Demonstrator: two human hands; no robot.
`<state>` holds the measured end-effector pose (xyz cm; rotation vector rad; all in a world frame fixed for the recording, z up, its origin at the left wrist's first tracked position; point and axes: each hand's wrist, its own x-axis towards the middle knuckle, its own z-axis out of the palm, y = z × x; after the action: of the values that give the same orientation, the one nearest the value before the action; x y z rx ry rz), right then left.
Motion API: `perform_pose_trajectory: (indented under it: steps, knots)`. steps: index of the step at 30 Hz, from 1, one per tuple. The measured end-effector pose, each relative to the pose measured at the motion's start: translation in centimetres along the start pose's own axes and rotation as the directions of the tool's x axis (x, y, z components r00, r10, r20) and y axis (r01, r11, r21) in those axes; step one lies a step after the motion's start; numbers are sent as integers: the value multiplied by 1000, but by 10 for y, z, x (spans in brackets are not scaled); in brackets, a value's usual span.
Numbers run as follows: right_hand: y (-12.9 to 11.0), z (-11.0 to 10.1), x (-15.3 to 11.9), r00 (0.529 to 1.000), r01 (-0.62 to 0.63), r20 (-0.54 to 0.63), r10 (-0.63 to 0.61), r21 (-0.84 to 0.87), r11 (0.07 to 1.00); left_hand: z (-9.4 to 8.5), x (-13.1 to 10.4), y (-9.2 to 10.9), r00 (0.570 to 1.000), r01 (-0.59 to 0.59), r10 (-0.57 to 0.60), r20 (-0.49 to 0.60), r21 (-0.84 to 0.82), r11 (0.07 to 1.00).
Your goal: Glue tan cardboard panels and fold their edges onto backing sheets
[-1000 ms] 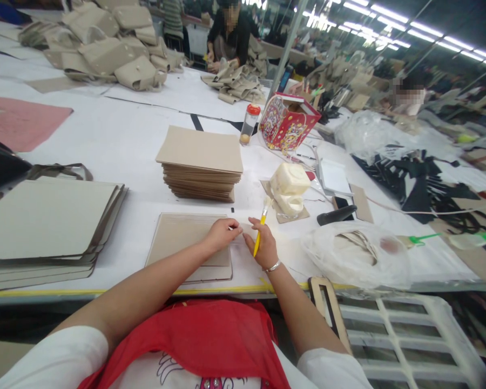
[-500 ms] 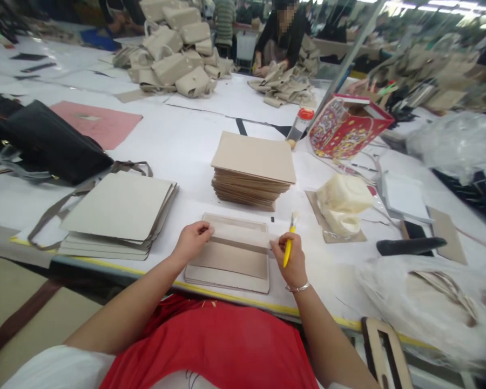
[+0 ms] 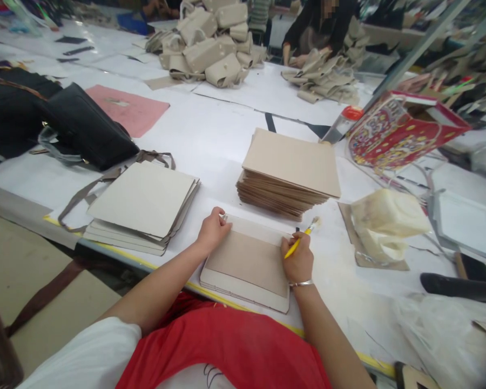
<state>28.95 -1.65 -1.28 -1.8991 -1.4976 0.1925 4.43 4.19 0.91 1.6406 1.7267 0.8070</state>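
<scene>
In front of me at the table edge lies a small stack of pale flat panels with a beige leather-like piece (image 3: 247, 265) on top. A pale strip (image 3: 259, 229) runs along its far edge. At the far left corner, my left hand (image 3: 214, 232) is closed, thumb and fingers pinching the strip's end. My right hand (image 3: 299, 260) is at the right edge, gripping a slim yellow-handled brush (image 3: 299, 246), bristles pointing away; its fingertips touch the strip's right end. Just beyond stands a tall stack of beige panels (image 3: 291, 162).
Grey panels (image 3: 143, 200) are piled at left, near a black bag (image 3: 91, 127). To the right are a cut-open whitish plastic container (image 3: 389, 216), a red patterned box (image 3: 409, 129) and a plastic bag (image 3: 437, 335). Across the table, a person (image 3: 319, 32) handles beige pieces.
The pale strip, held raised between both hands before, now lies against the far edge of the beige piece. My view has shifted left, so things appear further right.
</scene>
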Motion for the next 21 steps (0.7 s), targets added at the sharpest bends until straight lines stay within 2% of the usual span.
perform_pose_trajectory:
  steps: [9,21]
  knots:
    - [-2,1,4,999,-36,37,36,2,999,0,5,3,999,46,-47,15,79,996]
    - [-6,-1,2,994,-94,50,94,-10,996,0,3,6,998,47,-53,31,156,987]
